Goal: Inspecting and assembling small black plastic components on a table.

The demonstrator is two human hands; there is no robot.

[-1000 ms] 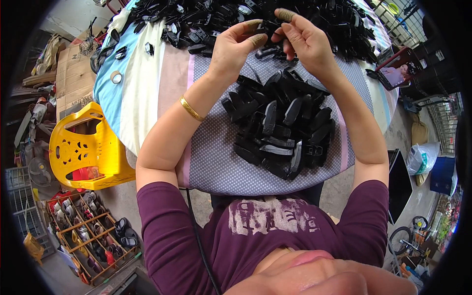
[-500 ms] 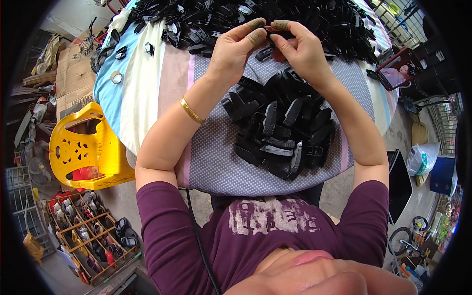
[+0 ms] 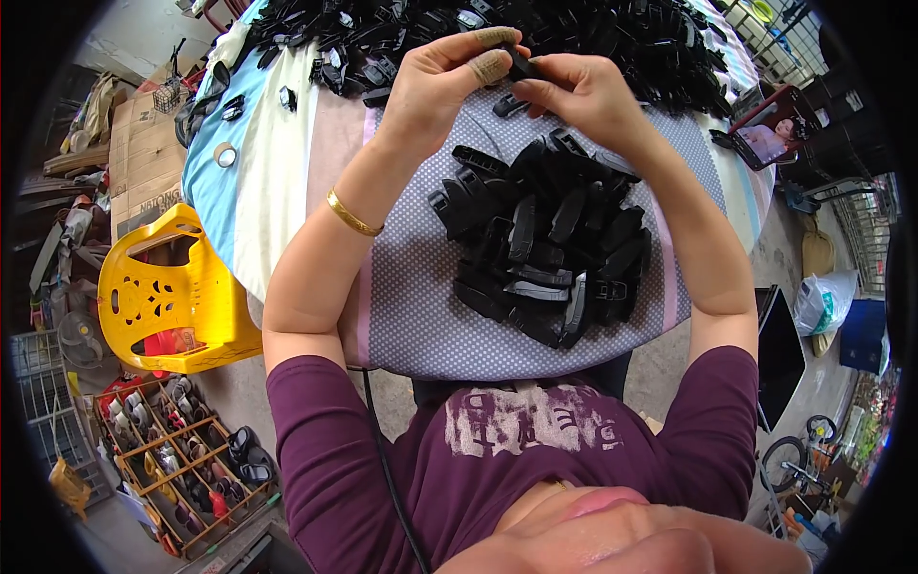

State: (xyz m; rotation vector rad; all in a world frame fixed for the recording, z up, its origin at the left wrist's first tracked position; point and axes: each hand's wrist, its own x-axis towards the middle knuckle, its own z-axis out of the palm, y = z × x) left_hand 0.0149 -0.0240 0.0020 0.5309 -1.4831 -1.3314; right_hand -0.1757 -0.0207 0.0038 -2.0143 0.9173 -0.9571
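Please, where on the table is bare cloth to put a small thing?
Bare dotted cloth lies between the near pile of black parts and the left forearm; striped cloth lies bare between that forearm and the yellow chair. Crowded: the far side, under the large heap, and the middle, under that pile.

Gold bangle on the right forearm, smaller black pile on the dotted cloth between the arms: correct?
Wrong side: the gold bangle is on the left forearm, as the head view shows. The smaller black pile lies on the dotted cloth between the arms.
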